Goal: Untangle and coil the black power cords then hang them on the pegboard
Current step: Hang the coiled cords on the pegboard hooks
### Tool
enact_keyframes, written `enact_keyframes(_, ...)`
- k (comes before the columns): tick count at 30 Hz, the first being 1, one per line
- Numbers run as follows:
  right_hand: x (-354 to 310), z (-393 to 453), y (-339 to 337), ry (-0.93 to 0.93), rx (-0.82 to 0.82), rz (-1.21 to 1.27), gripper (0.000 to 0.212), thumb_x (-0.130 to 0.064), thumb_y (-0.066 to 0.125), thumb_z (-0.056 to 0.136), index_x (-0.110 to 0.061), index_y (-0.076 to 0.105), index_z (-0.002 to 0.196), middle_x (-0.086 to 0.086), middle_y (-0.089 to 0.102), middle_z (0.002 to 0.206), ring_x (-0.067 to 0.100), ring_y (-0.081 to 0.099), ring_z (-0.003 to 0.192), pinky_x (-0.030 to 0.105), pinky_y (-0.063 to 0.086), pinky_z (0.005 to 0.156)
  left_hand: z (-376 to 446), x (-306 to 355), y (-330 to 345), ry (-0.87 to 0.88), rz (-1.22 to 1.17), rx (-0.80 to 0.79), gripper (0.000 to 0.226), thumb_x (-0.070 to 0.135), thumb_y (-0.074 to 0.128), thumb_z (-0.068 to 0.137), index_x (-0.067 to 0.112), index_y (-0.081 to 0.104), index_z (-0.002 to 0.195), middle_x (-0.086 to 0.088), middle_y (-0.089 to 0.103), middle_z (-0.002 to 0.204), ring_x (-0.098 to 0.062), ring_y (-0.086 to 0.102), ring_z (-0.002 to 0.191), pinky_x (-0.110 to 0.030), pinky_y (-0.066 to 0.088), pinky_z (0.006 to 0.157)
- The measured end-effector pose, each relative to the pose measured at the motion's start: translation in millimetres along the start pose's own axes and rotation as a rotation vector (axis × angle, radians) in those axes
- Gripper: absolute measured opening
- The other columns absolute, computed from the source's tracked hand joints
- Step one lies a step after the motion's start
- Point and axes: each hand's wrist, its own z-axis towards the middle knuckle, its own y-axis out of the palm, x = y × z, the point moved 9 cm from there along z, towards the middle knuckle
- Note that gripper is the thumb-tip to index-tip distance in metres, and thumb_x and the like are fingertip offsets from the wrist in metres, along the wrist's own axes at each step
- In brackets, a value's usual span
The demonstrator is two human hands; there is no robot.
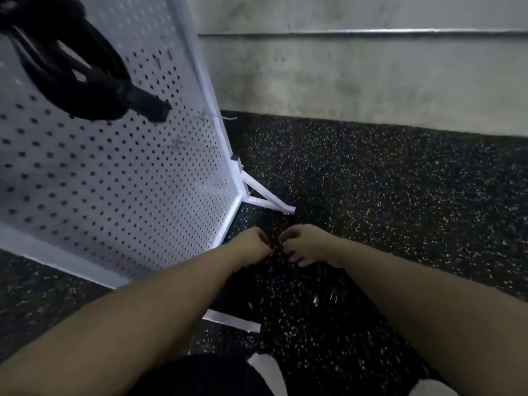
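Note:
A coiled black power cord (pixel 71 72) hangs on the white pegboard (pixel 120 178) at the upper left, its plug end (pixel 148 105) sticking out to the right. Low over the speckled floor, my left hand (pixel 251 244) and my right hand (pixel 307 245) are close together, fingers curled. They grip a second black power cord (pixel 274 277), a dark blurred mass hanging just under them that barely stands out against the floor. Small bright glints (pixel 324 297) lie below the right hand; whether they are plug prongs I cannot tell.
The pegboard stands tilted on white feet (pixel 268 201), one bar (pixel 231 320) running under my left forearm. Thin metal hooks (pixel 217 117) stick out near its right edge. A grey concrete wall (pixel 371 75) closes the back. My shoes (pixel 268 370) show at the bottom.

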Motion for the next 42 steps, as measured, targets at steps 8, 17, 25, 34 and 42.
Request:
enact_keyframes(8, 43, 70, 52, 0.106, -0.155, 0.010, 0.032, -0.024, 0.049, 0.104, -0.024, 0.059, 0.134, -0.002, 0.067, 0.114, 0.013, 0.064, 0.089, 0.027, 0.059, 0.075, 76, -111, 41, -0.314, -0.042, -0.059, 0.091, 0.027, 0.071, 0.091, 0.016, 0.011, 0.158, -0.020, 0.048, 0.144, -0.033, 0.054, 0.127, -0.038, 0.047, 0.102)
enact_keyframes(17, 53, 81, 58, 0.145, -0.176, 0.073, 0.029, -0.024, 0.044, 0.106, -0.023, 0.059, 0.131, 0.000, 0.068, 0.111, 0.016, 0.064, 0.092, 0.030, 0.059, 0.080, 90, -143, 72, -0.412, -0.370, -0.045, 0.116, 0.014, 0.076, 0.087, 0.026, -0.013, 0.160, -0.020, 0.047, 0.140, -0.032, 0.056, 0.115, -0.045, 0.051, 0.101)
enact_keyframes(25, 15, 59, 25, 0.013, 0.070, 0.303, 0.034, -0.038, 0.063, 0.098, -0.025, 0.054, 0.129, 0.004, 0.066, 0.115, 0.023, 0.068, 0.100, 0.045, 0.061, 0.087, 72, -64, 27, -0.030, -0.565, 0.106, 0.105, 0.024, 0.086, 0.069, 0.037, 0.018, 0.147, 0.000, 0.064, 0.110, -0.021, 0.070, 0.095, -0.046, 0.061, 0.088)
enact_keyframes(34, -85, -44, -94, -0.364, 0.464, 0.181, 0.024, -0.031, 0.068, 0.096, -0.016, 0.067, 0.114, 0.000, 0.072, 0.103, 0.017, 0.068, 0.095, 0.039, 0.056, 0.087, -20, 72, -73, 0.398, -0.629, 0.277, 0.092, 0.021, 0.082, 0.084, 0.027, 0.022, 0.153, 0.002, 0.059, 0.124, -0.017, 0.063, 0.110, -0.030, 0.054, 0.095)
enact_keyframes(42, -158, -166, -153, -0.646, 0.412, 0.454, 0.027, -0.012, 0.066, 0.098, -0.013, 0.057, 0.123, 0.011, 0.072, 0.081, 0.014, 0.066, 0.061, 0.025, 0.056, 0.055, -131, 139, -135, 0.561, -0.879, 0.245, 0.012, 0.018, 0.063, 0.101, 0.015, 0.062, 0.112, 0.008, 0.066, 0.079, 0.000, 0.067, 0.069, -0.020, 0.054, 0.062)
